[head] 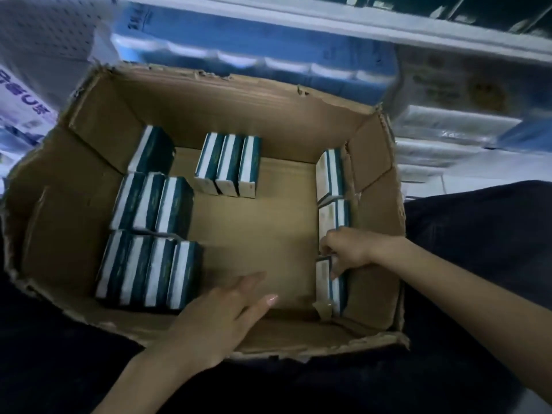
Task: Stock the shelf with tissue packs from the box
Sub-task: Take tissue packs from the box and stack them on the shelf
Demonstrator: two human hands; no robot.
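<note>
An open cardboard box (239,109) with torn flaps lies below me. Several green-and-white tissue packs stand on edge inside it: rows along the left wall (149,270), three at the back middle (228,164), and a few along the right wall (330,174). My left hand (221,318) reaches over the near rim with straight fingers and holds nothing. My right hand (348,249) is at the right wall, its fingers curled onto the top of the nearest pack (330,283) there.
Shelves (328,16) run across the top, stacked with blue-and-white wrapped tissue bundles (239,55). More wrapped packs (448,127) lie to the right of the box. My dark-clothed legs (478,234) flank the box on both sides.
</note>
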